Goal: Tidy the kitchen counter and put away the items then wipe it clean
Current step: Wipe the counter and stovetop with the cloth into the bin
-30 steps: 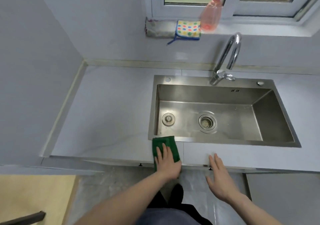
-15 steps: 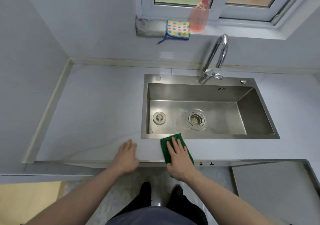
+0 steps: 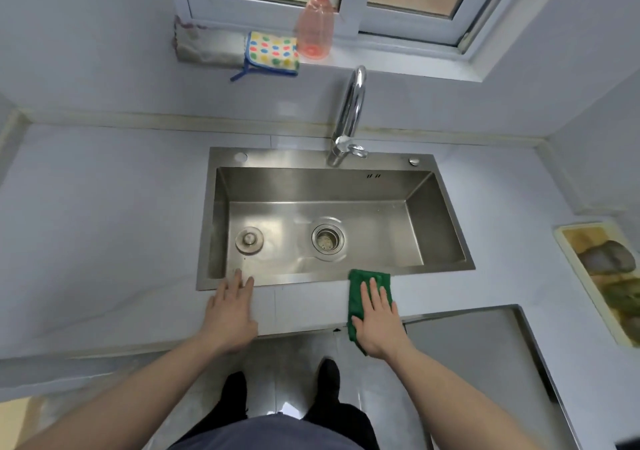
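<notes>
A green cloth (image 3: 360, 283) lies on the pale counter (image 3: 104, 224), on the narrow strip in front of the steel sink (image 3: 311, 157). Its near end hangs over the counter's front edge. My right hand (image 3: 377, 321) presses flat on the cloth with fingers spread, just right of the sink's middle. My left hand (image 3: 230, 314) rests flat on the counter by the sink's front left corner, fingertips touching the rim, holding nothing.
A tall faucet (image 3: 351, 110) stands behind the sink. On the window sill are a pink spray bottle (image 3: 315, 27), a dotted cloth (image 3: 273, 51) and a grey cloth (image 3: 204, 46). A patterned board (image 3: 602, 276) lies at the far right. A lower grey surface (image 3: 485, 345) adjoins the counter.
The green cloth has moved right along the strip in front of the sink. One second ago my left hand was on it; now my right hand is, and my left rests on the counter.
</notes>
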`<state>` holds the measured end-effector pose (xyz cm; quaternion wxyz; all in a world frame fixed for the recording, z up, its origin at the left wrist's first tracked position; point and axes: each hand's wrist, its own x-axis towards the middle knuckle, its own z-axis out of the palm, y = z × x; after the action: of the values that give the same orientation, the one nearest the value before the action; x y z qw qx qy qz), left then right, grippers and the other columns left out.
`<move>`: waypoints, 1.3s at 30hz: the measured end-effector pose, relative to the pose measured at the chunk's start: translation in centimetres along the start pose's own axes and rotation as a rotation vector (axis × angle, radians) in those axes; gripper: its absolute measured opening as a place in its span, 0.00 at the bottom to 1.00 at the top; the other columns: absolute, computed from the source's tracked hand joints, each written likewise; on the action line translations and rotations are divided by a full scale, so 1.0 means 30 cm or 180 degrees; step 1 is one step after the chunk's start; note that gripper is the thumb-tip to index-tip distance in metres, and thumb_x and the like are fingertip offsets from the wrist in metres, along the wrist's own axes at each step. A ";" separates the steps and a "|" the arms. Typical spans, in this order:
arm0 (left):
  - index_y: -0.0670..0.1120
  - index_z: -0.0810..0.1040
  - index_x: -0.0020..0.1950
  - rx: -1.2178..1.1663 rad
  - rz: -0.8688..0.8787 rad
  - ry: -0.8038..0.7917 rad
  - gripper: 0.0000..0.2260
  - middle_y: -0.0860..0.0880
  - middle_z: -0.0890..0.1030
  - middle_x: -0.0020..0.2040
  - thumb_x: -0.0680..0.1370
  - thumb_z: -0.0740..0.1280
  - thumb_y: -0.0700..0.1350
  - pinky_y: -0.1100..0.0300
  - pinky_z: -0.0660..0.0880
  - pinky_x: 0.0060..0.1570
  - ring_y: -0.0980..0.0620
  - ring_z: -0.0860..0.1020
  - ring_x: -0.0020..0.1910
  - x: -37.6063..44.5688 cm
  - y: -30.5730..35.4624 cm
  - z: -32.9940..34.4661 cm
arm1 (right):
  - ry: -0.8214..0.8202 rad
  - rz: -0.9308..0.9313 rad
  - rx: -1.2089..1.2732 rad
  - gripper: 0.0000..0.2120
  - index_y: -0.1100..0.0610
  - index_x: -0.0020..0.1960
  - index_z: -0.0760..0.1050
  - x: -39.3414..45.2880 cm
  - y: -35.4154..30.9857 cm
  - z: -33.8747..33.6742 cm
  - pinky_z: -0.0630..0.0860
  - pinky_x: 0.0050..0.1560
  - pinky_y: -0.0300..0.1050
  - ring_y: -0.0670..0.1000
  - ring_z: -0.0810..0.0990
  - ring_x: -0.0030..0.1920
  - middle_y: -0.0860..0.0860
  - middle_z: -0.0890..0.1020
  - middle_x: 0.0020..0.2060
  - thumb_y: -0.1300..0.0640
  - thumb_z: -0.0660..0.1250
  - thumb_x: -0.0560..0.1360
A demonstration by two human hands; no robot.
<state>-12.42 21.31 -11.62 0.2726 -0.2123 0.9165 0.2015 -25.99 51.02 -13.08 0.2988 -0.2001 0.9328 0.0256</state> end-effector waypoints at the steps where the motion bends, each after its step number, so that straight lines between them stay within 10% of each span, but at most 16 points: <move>1: 0.48 0.44 0.83 0.0012 0.0004 -0.0054 0.41 0.44 0.40 0.83 0.75 0.61 0.49 0.43 0.52 0.79 0.38 0.44 0.82 0.025 0.049 0.005 | 0.0002 0.0104 0.0059 0.37 0.56 0.82 0.33 0.014 0.080 -0.011 0.42 0.80 0.57 0.57 0.37 0.81 0.54 0.34 0.80 0.43 0.50 0.84; 17: 0.43 0.36 0.82 0.0105 -0.0860 -0.0784 0.43 0.36 0.34 0.81 0.79 0.62 0.51 0.45 0.42 0.80 0.31 0.36 0.79 0.098 0.386 0.010 | -0.0112 0.1274 0.0953 0.35 0.58 0.82 0.36 0.226 0.984 -0.213 0.46 0.80 0.59 0.61 0.42 0.81 0.57 0.38 0.82 0.45 0.51 0.85; 24: 0.36 0.43 0.81 0.0208 -0.1127 -0.0692 0.38 0.33 0.43 0.81 0.77 0.57 0.49 0.43 0.45 0.79 0.32 0.43 0.80 0.154 0.634 0.012 | -0.0267 0.1112 0.0924 0.34 0.58 0.82 0.35 0.387 0.988 -0.335 0.41 0.80 0.60 0.65 0.38 0.80 0.58 0.35 0.81 0.49 0.50 0.85; 39: 0.38 0.31 0.79 -0.0065 -0.0906 -0.1233 0.44 0.31 0.29 0.77 0.77 0.60 0.48 0.41 0.46 0.79 0.30 0.34 0.78 0.186 0.855 0.060 | 0.0103 0.0487 0.0776 0.34 0.54 0.83 0.36 0.702 0.958 -0.510 0.43 0.79 0.64 0.64 0.38 0.81 0.55 0.36 0.81 0.50 0.52 0.85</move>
<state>-28.73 41.89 -9.77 0.4668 -0.2995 0.8059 0.2073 -61.15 67.34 -14.55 0.3030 -0.0910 0.9462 -0.0684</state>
